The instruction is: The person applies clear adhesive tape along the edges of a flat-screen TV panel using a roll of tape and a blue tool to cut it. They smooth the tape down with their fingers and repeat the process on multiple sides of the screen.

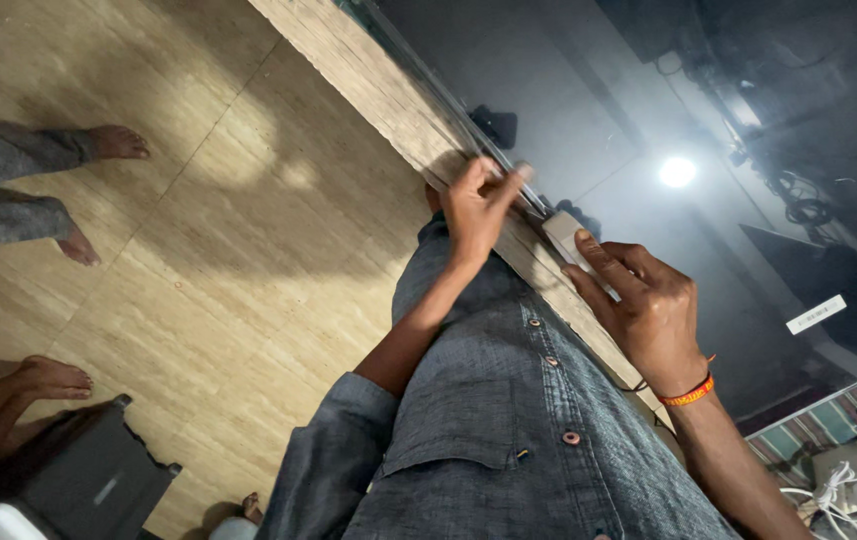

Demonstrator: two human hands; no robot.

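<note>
My left hand [478, 205] reaches out from a rolled grey denim sleeve, its fingertips pinched on the thin strip [418, 75] that runs along the edge of a dark glossy panel [588, 110]. My right hand [648, 310], with an orange band at the wrist, grips a small white block [563, 232] against the same edge, index finger stretched over it. The two hands are about a hand's width apart. A pale wooden border [368, 75] lies under the strip. My grey buttoned shirt [508, 400] fills the lower middle.
The floor [228, 230] is light wood-look tile. Other people's bare feet [113, 143] [48, 378] are at the left. A dark grey case [88, 480] stands at the bottom left. White cables [833, 490] and striped cloth [808, 425] lie at the bottom right. A lamp [677, 171] reflects in the panel.
</note>
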